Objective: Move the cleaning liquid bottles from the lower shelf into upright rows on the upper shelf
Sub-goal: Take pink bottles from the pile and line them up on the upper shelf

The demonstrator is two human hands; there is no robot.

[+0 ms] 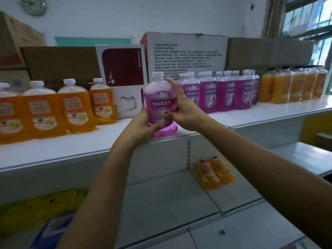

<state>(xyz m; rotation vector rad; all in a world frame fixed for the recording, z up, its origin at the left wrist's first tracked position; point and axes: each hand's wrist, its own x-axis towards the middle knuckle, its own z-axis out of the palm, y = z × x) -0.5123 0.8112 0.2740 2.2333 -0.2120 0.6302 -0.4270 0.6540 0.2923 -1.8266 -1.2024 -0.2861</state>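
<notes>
- The purple bottle (161, 103) stands upright at the front edge of the upper shelf (71, 146), partly overhanging it.
- The left hand (145, 123) grips its base; the right hand (181, 108) clasps its side, fingers partly extended.
- It likely needs sliding back, left of the purple row (224, 92), label forward.
- Below the bottle, two orange bottles (215, 172) lie flat on the lower shelf (161, 203).
- Cardboard boxes (59, 62) stand behind; a window (309, 24) lies far right.

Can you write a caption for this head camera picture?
Both hands set a purple bottle upright on the upper shelf.
</notes>
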